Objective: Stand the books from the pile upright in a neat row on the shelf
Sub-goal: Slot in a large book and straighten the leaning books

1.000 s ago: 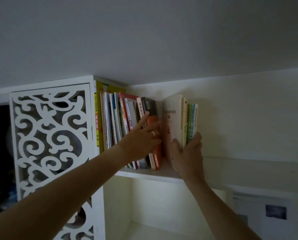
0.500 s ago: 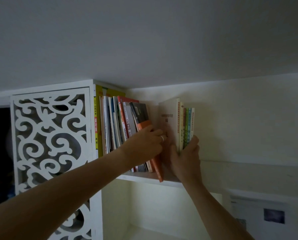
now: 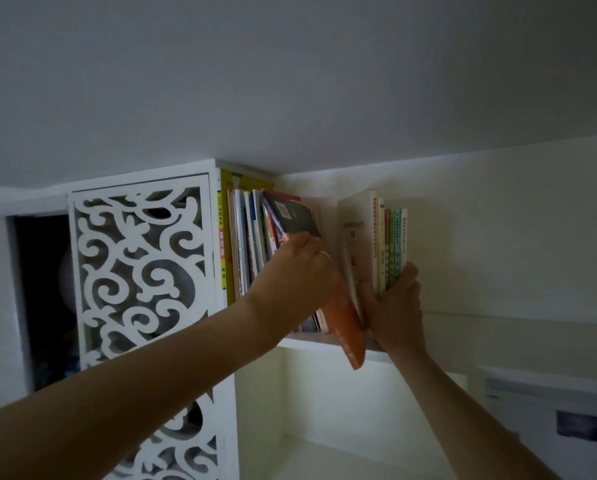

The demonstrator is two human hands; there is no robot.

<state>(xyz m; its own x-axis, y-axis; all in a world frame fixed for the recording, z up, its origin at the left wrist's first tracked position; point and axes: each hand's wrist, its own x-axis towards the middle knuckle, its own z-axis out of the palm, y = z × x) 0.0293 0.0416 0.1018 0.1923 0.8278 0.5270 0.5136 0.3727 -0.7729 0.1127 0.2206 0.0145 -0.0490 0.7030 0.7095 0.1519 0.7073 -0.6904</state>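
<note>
Two hands work one shelf (image 3: 328, 341). The left hand (image 3: 298, 271) grips an orange-and-black book (image 3: 345, 323) that tilts, its lower corner hanging past the shelf edge toward 6 o'clock. At 3 o'clock from it, the right hand (image 3: 394, 306) clasps about six upright books (image 3: 383, 244). At 9 o'clock, the left row (image 3: 245, 244) leans together, its count unclear. Spine text is too small to read.

Dim room. Plain grey ceiling (image 3: 290, 81) meets a cream wall (image 3: 515, 230). A white cabinet panel with cut-out scrollwork (image 3: 141, 271) stands left, a dark opening (image 3: 40, 299) beside it.
</note>
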